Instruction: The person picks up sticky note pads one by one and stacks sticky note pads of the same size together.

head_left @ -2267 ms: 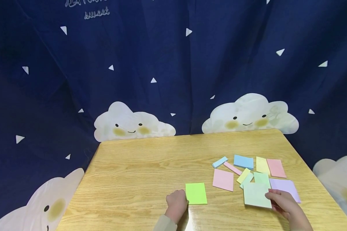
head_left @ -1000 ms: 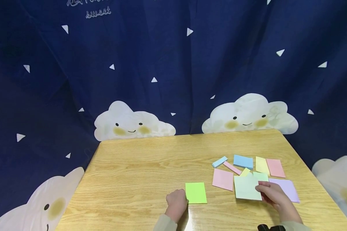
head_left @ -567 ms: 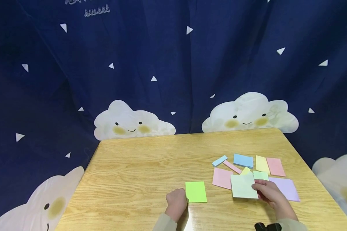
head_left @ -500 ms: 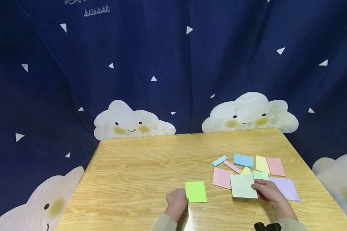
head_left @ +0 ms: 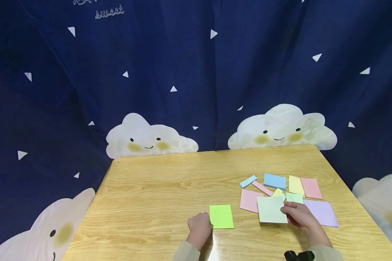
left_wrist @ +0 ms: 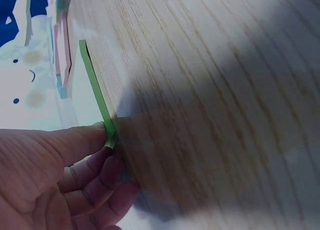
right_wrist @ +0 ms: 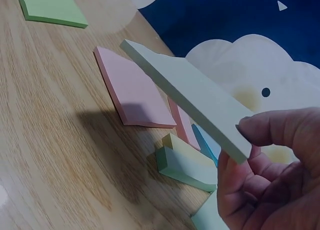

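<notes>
Above the worktop at our right, our right hand pinches a pale green pad lifted over the pink pad; our left hand fingers pinch the bright green pad lying flat

Left hand at lower left, its thumb tip touching the near corner of a thin bright green paper pad lying flat on the light wood-grain tabletop; the remaining fingers curl beneath. Background overexposed.

word "sweet" in pale script on the dark blue curtain, line above it cut off
</notes>
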Available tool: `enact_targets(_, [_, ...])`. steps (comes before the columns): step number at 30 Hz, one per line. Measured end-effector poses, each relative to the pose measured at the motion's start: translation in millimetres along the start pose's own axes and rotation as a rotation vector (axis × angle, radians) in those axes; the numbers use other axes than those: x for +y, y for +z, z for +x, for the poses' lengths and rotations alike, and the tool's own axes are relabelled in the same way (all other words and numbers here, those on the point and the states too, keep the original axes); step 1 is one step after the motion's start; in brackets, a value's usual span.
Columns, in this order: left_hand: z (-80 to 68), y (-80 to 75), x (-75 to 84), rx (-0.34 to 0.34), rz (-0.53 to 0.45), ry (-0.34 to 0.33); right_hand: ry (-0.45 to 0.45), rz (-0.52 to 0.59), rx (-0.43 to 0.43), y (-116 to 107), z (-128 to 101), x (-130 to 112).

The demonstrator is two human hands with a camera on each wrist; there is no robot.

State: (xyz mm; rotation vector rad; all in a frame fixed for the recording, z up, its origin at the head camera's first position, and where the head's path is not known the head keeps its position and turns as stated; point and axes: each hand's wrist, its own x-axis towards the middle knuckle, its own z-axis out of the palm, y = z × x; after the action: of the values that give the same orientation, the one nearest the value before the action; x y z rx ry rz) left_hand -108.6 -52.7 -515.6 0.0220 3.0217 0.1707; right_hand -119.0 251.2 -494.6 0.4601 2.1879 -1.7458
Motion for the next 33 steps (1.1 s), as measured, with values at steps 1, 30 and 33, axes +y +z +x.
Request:
enact_targets(1, [-0.1,-0.1,0.1,-0.003,0.0,0.0,-0.001,-0.002,0.001,1,0,0])
enact_targets(30, [0.4,-1.7,1.6,0.012,0.015,0.005,-0.057,0.008,-0.021,24,8,-10])
enact_targets(33, [0.6,-1.0,1.2,0.014,0.017,0.003,-0.064,0.011,-0.022,27,10,-11])
